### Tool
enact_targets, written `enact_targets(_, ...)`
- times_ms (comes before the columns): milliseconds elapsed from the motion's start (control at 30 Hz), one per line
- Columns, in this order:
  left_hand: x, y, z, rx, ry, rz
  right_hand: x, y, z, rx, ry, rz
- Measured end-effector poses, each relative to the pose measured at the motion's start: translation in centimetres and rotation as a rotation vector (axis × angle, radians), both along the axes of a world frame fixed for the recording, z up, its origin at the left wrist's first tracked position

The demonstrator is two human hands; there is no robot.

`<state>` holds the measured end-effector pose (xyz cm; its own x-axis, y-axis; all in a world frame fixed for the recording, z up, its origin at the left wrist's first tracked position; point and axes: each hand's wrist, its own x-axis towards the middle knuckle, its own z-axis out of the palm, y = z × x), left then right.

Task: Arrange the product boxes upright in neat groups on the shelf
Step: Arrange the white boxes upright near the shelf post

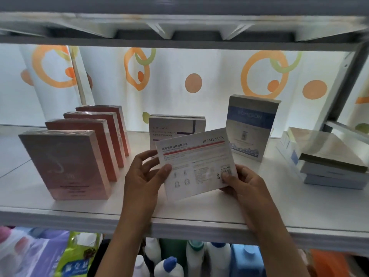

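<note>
Both my hands hold a flat white box with a red stripe [196,162], tilted above the white shelf [199,212]. My left hand [142,172] grips its left edge and my right hand [242,182] pinches its lower right corner. Right behind it stand white boxes with a dark stripe [175,124], upright. Several pink boxes [79,148] stand upright in a row at the left. A taller blue and white box [250,126] stands upright at the right.
A stack of boxes lying flat [327,162] sits at the far right, under a metal upright [347,80]. A curtain with orange circles hangs behind. Bottles [199,256] and packets fill the level below. Another shelf board runs overhead.
</note>
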<state>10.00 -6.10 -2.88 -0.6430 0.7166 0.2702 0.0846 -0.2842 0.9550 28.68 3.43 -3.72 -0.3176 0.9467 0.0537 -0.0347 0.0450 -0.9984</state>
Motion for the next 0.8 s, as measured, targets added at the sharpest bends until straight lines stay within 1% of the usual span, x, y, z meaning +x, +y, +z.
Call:
enact_targets(67,-0.14,-0.07,-0.10,0.004,0.022,-0.008,-0.09,-0.02,-0.13,0.011,-0.030,-0.013)
enact_targets(400,0.23,-0.23,-0.40,0.026,0.080,-0.063,-0.25,-0.16,-0.18,0.021,-0.028,-0.029)
enact_targets(567,0.27,-0.34,-0.48,0.002,0.124,-0.074,-0.29,-0.56,0.02,0.030,-0.031,-0.025)
enact_targets(633,0.12,-0.25,-0.75,-0.022,0.152,-0.088,-0.21,-0.51,0.12,0.010,0.001,-0.007)
enact_targets(700,0.11,-0.07,-0.96,-0.047,0.209,-0.054,-0.02,-0.40,0.16,-0.032,0.076,0.022)
enact_targets(800,0.74,0.05,-0.99,-0.017,0.383,0.093,0.33,-0.33,0.31,-0.080,0.159,0.034)
